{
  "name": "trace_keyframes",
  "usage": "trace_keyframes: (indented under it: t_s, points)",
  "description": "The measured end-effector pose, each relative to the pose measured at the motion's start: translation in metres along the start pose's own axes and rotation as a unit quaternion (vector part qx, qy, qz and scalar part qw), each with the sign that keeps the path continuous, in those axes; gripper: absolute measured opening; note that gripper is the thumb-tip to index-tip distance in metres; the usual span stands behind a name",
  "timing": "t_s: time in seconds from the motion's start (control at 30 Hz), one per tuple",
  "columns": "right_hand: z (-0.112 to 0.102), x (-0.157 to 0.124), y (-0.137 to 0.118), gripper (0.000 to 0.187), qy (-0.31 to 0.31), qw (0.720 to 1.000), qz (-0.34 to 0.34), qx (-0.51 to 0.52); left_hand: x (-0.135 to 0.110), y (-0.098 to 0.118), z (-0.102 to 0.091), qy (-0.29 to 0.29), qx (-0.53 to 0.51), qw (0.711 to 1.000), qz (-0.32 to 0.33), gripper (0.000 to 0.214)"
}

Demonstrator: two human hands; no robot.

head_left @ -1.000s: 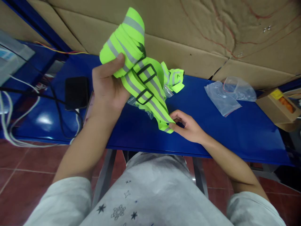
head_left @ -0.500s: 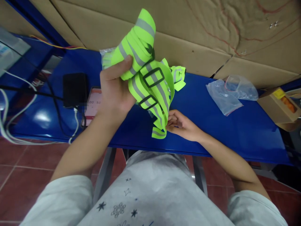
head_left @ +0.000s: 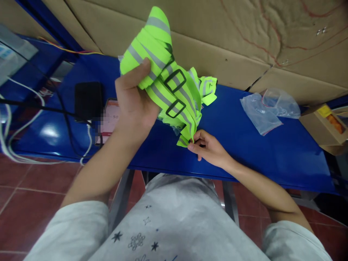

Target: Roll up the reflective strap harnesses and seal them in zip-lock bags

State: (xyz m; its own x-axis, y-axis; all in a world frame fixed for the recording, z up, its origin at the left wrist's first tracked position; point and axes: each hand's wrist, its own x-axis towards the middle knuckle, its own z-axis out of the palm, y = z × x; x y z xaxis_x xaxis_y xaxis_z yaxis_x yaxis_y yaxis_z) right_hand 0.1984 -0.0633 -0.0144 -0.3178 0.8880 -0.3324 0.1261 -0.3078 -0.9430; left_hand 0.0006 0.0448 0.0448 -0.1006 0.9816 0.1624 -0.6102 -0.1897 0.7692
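Note:
My left hand [head_left: 134, 105] is raised above the blue table [head_left: 244, 152] and closed round a folded bundle of neon green reflective straps [head_left: 160, 69] with grey stripes and two black plastic buckles. The straps hang down to the right. My right hand [head_left: 209, 148] rests low over the table and pinches the loose lower end of the straps between thumb and fingers. More green strap in a clear bag [head_left: 205, 88] lies on the table just behind the bundle.
Empty clear plastic bags [head_left: 268, 110] lie at the right. A cardboard box [head_left: 326, 127] stands at the far right edge. A black device [head_left: 88, 101], a pink-edged phone [head_left: 110, 117] and white and black cables [head_left: 16, 127] are at the left. Cardboard sheets [head_left: 244, 43] back the table.
My left hand shifted slightly with the bundle. My right hand let the strap end curl, then took it again in a pinch nearer the table's front edge.

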Motion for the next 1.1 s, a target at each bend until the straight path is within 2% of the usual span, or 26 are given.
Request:
trace_keyframes:
  t_s: [0.17,0.3,0.4,0.5,0.57,0.67,0.77,0.83,0.9,1.0,1.03,1.1]
  points:
    - [-0.002,0.004,0.006,0.041,0.072,0.996,-0.045,-0.024,0.000,0.008,0.002,0.005,-0.021,1.000,-0.012,0.029]
    - [-0.017,0.007,0.006,0.030,0.090,0.989,-0.117,-0.013,0.009,0.009,-0.003,0.015,-0.041,0.999,-0.023,0.047]
    - [-0.025,0.005,0.000,0.024,0.099,0.985,-0.144,0.005,0.018,0.006,-0.010,0.029,-0.051,0.998,-0.034,0.056]
    - [-0.031,0.001,-0.007,0.023,0.075,0.984,-0.159,0.034,0.025,0.004,-0.017,0.040,-0.046,0.997,-0.049,0.064]
    - [-0.035,-0.001,-0.010,0.026,0.026,0.986,-0.163,0.040,0.028,0.004,-0.019,0.042,-0.045,0.997,-0.056,0.065]
    - [-0.042,-0.003,-0.009,0.022,-0.029,0.979,-0.199,-0.036,0.029,0.006,-0.019,0.035,-0.049,0.996,-0.070,0.060]
    - [-0.044,-0.007,-0.008,0.032,-0.060,0.942,-0.259,-0.203,0.027,0.008,-0.017,0.014,-0.056,0.995,-0.082,0.053]
    - [-0.041,-0.012,-0.008,0.045,-0.101,0.902,-0.279,-0.313,0.024,0.009,-0.015,-0.018,-0.061,0.995,-0.083,0.051]
    - [-0.037,-0.015,-0.009,0.047,-0.103,0.853,-0.297,-0.417,0.021,0.009,-0.014,-0.057,-0.057,0.994,-0.077,0.048]
    - [-0.033,-0.015,-0.007,0.031,-0.020,0.776,-0.358,-0.519,0.017,0.012,-0.012,-0.094,-0.043,0.993,-0.060,0.046]
    - [-0.033,-0.013,-0.006,0.025,0.010,0.762,-0.383,-0.523,0.016,0.013,-0.011,-0.098,-0.041,0.993,-0.054,0.046]
    - [-0.035,-0.009,-0.004,0.017,0.062,0.754,-0.427,-0.495,0.013,0.016,-0.009,-0.098,-0.036,0.993,-0.049,0.047]
